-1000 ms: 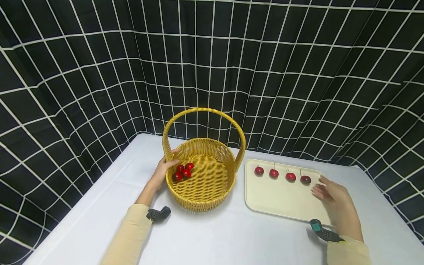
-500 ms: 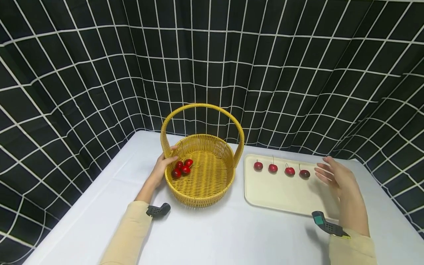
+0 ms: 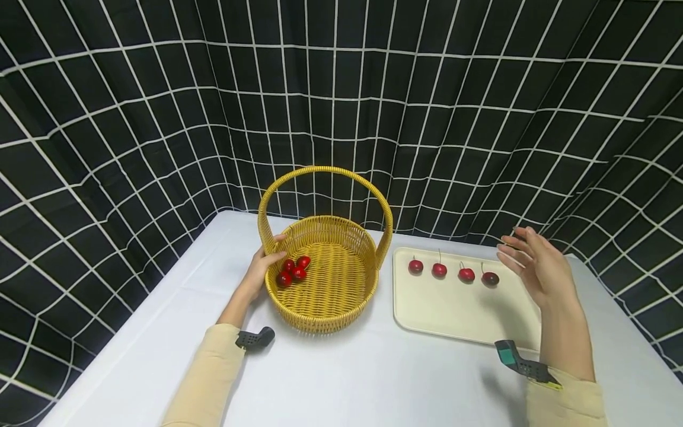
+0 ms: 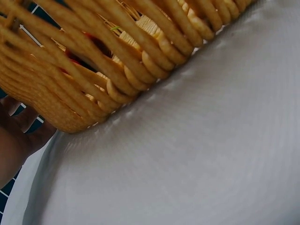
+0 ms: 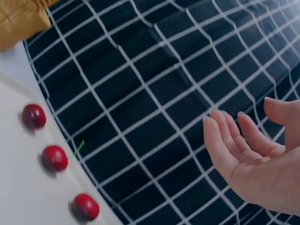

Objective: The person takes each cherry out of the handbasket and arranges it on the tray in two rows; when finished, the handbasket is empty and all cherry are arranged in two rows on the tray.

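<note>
A yellow wicker basket with a tall arched handle stands on the table, several red cherries gathered at the left of its floor. My left hand grips its left side near the handle's foot, thumb over the rim. In the left wrist view, fingers show beside the woven wall. Over the right end of a cream tray, my right hand is raised, fingers loosely bent and holding nothing. A row of several stemmed cherries lies along the tray's far side; the rightmost is darkest.
A white cloth covers the table. Black curtain with a white grid hangs behind and along both sides. The basket's handle arches high over its opening, and the tray lies just right of the basket.
My right hand has risen from beside the rightmost cherry to higher over the tray's right end. The left hand, basket and cherries stay put, while the head view has tilted slightly.
</note>
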Tool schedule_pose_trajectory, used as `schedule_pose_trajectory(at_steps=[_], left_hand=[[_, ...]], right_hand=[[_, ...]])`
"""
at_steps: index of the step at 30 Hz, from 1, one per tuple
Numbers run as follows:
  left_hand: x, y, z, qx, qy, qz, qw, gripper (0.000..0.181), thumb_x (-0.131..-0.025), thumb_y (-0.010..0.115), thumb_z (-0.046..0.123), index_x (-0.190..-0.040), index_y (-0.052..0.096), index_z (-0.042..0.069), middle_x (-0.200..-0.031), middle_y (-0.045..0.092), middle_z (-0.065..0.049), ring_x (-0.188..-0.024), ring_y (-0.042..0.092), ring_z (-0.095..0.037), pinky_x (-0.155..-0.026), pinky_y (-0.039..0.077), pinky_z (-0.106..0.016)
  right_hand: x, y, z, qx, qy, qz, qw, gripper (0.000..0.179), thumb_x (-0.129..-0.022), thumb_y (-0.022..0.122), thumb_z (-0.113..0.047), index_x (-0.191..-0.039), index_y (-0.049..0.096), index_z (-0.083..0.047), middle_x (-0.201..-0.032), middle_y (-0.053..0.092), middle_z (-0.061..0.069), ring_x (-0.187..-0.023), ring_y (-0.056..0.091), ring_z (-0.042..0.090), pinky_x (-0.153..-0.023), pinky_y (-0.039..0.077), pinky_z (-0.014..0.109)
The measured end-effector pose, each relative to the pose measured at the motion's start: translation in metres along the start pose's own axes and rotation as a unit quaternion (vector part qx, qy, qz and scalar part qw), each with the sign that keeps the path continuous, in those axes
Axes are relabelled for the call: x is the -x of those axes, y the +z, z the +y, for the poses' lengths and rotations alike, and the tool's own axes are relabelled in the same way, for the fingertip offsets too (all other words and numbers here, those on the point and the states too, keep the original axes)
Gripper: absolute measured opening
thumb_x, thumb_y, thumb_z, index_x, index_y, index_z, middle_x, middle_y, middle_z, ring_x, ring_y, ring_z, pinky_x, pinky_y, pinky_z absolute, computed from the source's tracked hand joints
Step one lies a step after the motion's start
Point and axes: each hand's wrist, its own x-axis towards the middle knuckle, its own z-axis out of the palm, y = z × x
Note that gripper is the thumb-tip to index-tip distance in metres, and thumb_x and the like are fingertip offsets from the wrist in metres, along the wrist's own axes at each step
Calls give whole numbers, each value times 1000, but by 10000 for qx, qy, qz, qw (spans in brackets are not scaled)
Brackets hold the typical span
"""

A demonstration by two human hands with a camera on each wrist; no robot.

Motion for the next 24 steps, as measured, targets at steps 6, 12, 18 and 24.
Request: schedule_pose_trajectory(at_steps=[6, 12, 18, 24], left_hand=[[0, 1, 0, 42, 45, -14, 10000, 53, -93, 49, 13, -144, 36, 6, -150, 30, -16, -138, 26, -31, -113, 13, -45], [1, 0, 1, 54, 75, 23, 10000, 52, -94, 48, 12, -143, 36, 6, -149, 31, -16, -137, 27, -31, -113, 13, -45], [1, 0, 1, 45, 91, 30, 9999, 52, -93, 49, 14, -144, 37, 7, -149, 32, -16, -137, 27, -30, -113, 14, -45], [1, 0, 1, 22, 50, 18, 10000, 53, -93, 49, 13, -144, 36, 7, -150, 30, -16, -137, 26, -31, -113, 13, -45]], right_hand=[[3, 25, 0, 3, -265, -601, 9978, 26, -96, 57, -22, -117, 56, -8, -103, 63, 8, -92, 66, 20, -77, 55, 30], [2, 50, -2, -38, -380, -1365, 9899, 23, -100, 50, -18, -117, 56, -5, -103, 63, 9, -91, 66, 21, -81, 54, 31], [3, 69, 5, 101, -479, -2354, 9707, 27, -104, 35, -15, -116, 58, -6, -105, 65, 7, -93, 65, 20, -84, 52, 32], [2, 87, 16, 48, -351, -3045, 9519, 32, -105, 29, -14, -119, 57, -5, -109, 63, 11, -96, 65, 22, -86, 52, 34]])
